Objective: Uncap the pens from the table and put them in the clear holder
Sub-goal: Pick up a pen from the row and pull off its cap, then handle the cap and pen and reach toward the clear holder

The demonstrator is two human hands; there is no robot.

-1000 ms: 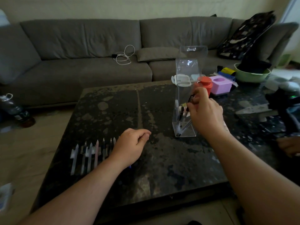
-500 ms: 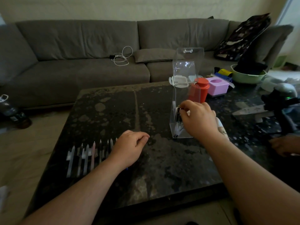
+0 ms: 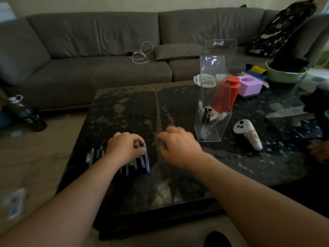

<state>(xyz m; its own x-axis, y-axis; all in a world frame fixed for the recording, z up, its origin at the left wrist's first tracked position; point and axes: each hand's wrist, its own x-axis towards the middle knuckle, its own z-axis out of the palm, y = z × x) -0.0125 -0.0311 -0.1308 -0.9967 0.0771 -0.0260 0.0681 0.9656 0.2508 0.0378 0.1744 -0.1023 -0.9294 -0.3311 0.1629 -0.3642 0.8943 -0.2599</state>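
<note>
- Head view: step in hand looks like picking the next pen from the row of pens (image 3: 140, 161) on the table (image 3: 178, 184), left of centre.
- Left hand (image 3: 125, 148): palm down over the row, fingers curled round the rightmost pens' upper ends; exact pen gripped unclear.
- Right hand (image 3: 178, 147): palm down just beside the row, blurred; fingers loosely curled, nothing visibly held.
- Clear holder (image 3: 211, 122) stands right of the hands, a few pens inside.
- Next: lift one pen, pull cap off with the other hand, drop pen in holder.

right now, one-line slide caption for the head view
Left hand grips a pen from the row; right hand nears; clear holder beyond.
</note>
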